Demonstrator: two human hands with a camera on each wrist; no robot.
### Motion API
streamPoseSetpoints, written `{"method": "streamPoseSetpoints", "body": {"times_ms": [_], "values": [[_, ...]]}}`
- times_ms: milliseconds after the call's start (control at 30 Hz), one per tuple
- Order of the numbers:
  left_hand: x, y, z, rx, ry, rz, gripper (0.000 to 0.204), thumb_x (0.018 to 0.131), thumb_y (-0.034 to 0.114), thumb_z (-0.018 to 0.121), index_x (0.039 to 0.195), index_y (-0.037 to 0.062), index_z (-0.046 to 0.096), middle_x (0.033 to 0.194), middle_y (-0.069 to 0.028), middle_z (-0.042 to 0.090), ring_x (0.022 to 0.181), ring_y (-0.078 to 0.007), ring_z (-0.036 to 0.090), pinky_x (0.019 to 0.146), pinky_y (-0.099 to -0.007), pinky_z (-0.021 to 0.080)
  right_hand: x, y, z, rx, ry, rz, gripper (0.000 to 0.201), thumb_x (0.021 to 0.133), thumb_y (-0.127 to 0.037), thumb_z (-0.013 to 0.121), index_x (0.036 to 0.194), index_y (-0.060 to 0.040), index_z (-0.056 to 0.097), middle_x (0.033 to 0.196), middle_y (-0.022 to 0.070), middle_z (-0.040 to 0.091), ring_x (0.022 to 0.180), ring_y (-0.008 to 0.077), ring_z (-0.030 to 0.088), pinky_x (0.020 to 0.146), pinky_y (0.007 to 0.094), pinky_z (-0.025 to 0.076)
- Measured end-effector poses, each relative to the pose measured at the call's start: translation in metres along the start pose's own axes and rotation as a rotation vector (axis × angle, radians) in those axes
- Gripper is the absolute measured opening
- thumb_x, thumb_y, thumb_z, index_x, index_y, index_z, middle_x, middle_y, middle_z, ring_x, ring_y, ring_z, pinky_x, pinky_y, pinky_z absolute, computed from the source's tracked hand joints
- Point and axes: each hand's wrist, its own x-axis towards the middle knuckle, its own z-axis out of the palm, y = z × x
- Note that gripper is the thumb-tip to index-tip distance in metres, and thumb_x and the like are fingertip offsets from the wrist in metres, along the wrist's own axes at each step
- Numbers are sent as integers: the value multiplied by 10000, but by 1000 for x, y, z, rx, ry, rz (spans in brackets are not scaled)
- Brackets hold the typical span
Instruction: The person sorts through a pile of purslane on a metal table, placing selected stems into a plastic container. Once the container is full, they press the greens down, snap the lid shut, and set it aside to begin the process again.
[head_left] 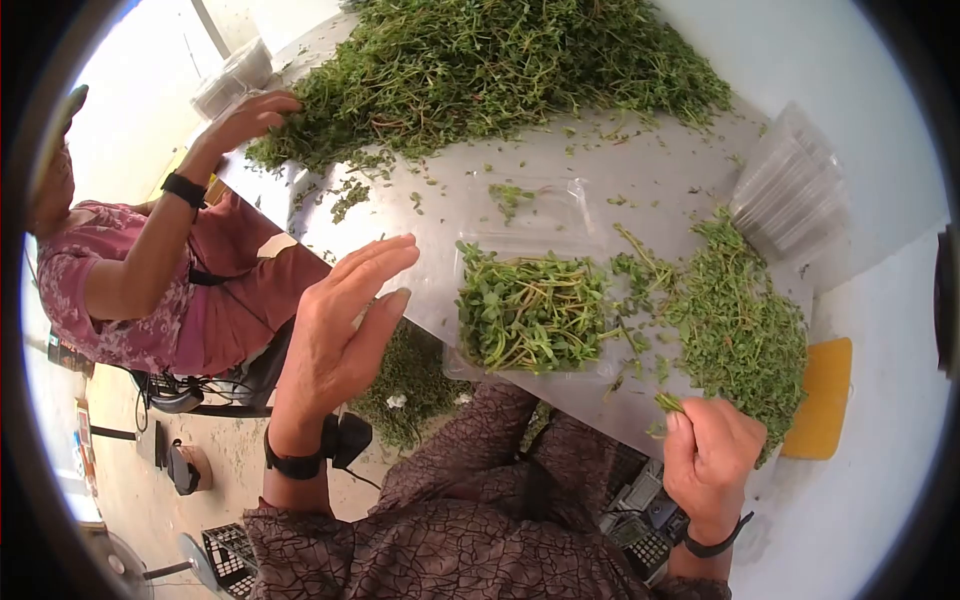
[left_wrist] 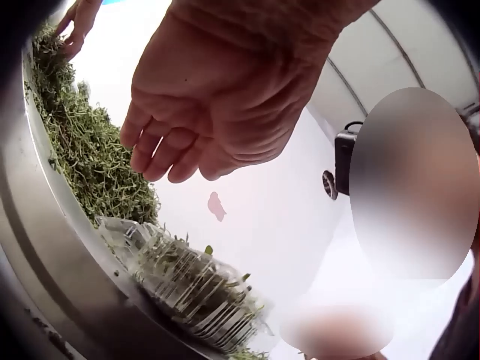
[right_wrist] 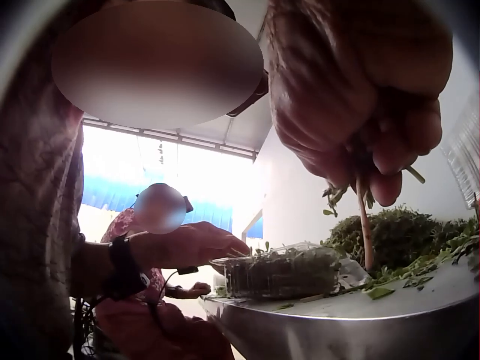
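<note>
My right hand (head_left: 712,450) pinches a few herb sprigs (right_wrist: 364,217) at the table's near edge, beside a loose herb pile (head_left: 745,325). My left hand (head_left: 335,330) hovers flat, fingers straight, just left of the herb-filled clear clamshell (head_left: 530,310).

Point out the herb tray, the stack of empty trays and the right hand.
herb tray (head_left: 530,315), head view, on the greens filling it
stack of empty trays (head_left: 790,190), head view, its side
right hand (head_left: 712,450), head view, its back
</note>
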Motion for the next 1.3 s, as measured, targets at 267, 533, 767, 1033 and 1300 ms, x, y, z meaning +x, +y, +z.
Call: {"method": "streamPoseSetpoints", "body": {"times_ms": [267, 533, 767, 1033, 1300], "values": [[20, 3, 33, 88, -152, 32, 369, 935, 68, 523, 1292, -10, 567, 1351, -218, 555, 1337, -367, 459, 1120, -431, 334, -3, 18, -2, -10, 21, 37, 146, 697, -3, 720, 799, -24, 618, 629, 85, 552, 498, 263, 531, 446, 356, 394], [18, 7, 38, 306, -116, 219, 309, 832, 3, 596, 1135, -11, 655, 1256, -165, 635, 1324, -365, 475, 1150, -537, 280, -5, 24, -3, 2, -15, 63, 147, 700, -7, 723, 806, -26, 622, 636, 82, 562, 502, 258, 537, 451, 356, 403], [22, 7, 35, 283, -207, 243, 299, 866, 97, 576, 1139, 2, 656, 1247, -157, 645, 1309, -367, 494, 1156, -547, 256, -11, 29, 9, -13, -31, 98, 143, 725, -20, 723, 829, -29, 625, 652, 90, 582, 530, 272, 568, 470, 360, 425], [12, -1, 38, 202, -85, 247, 356, 854, 116, 609, 1188, -8, 621, 1277, -185, 613, 1304, -386, 488, 1142, -529, 289, 6, 30, 15, -167, 84, 297, 292, 783, -24, 698, 1073, -51, 672, 1036, 180, 656, 718, 320, 650, 594, 371, 530], [0, -1, 46, 113, -71, 259, 518, 1013, 413, 405, 1245, -3, 609, 1384, -207, 527, 1338, -392, 449, 1131, -524, 300, 13, 1, 21, -32, 77, 139, 407, 778, -79, 717, 1168, 13, 643, 1260, 248, 585, 918, 343, 654, 758, 396, 546]]}}
